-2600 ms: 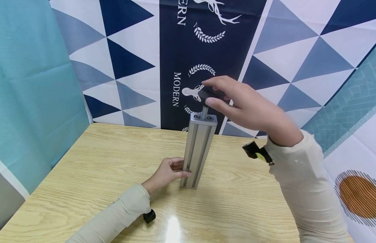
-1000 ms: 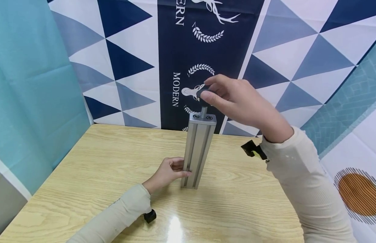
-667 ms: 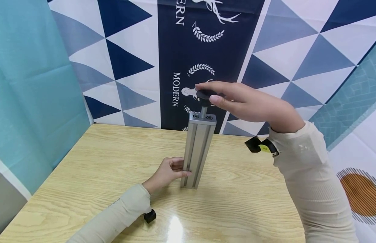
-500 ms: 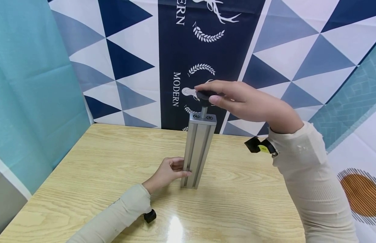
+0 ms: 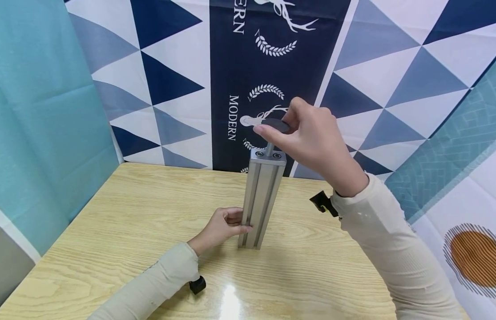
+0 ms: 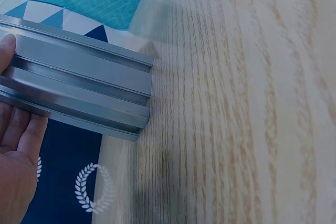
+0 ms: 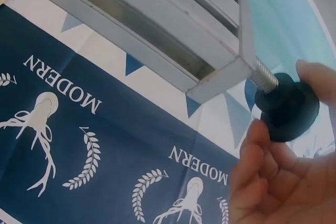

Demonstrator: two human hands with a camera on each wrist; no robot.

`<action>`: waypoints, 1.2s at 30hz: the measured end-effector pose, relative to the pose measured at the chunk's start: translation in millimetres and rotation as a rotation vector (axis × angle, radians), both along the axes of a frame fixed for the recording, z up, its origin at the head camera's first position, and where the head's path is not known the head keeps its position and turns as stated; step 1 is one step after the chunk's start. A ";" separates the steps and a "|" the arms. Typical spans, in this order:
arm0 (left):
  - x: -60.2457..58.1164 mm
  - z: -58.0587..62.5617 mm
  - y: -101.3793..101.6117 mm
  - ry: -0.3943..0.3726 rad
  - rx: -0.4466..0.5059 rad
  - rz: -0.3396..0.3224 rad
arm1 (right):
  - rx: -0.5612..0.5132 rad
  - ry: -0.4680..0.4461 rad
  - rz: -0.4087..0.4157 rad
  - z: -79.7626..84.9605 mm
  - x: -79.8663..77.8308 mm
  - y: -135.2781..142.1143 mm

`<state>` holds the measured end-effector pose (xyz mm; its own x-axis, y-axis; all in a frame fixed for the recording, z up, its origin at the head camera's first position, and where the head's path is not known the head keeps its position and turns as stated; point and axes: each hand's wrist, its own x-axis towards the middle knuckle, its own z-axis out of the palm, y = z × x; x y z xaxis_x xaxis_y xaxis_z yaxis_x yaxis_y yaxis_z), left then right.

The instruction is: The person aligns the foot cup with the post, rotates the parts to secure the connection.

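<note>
Head view | grooved silver post (image 5: 260, 195), 2 screws (image 5: 259, 154) | right hand (image 5: 316, 138) pinches black knob (image 5: 276, 125) | left hand (image 5: 219, 226) grips post

Indoors, exact kind unclear (patterned drapes (image 5: 171, 66) behind), wood-grain table (image 5: 151, 195)

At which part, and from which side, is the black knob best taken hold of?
The black knob is probably best pinched across opposite edges of its rim, coming from the person's right, as the right hand does: its round head is wider than the threaded stem, and it tops the upright metal profile, above the left hand.
</note>
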<state>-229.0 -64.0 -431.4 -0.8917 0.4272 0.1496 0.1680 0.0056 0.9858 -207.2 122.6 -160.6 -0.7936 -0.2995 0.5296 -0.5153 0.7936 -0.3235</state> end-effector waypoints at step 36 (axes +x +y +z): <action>1.1 0.2 -0.3 -0.009 0.013 0.000 | 0.307 -0.046 0.393 28.9 -8.0 20.4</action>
<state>-228.0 -64.3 -431.2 -0.8932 0.4249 0.1470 0.1591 -0.0073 0.9872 -215.2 143.0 -131.7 -0.6100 -0.7169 0.3376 -0.7850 0.6047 -0.1345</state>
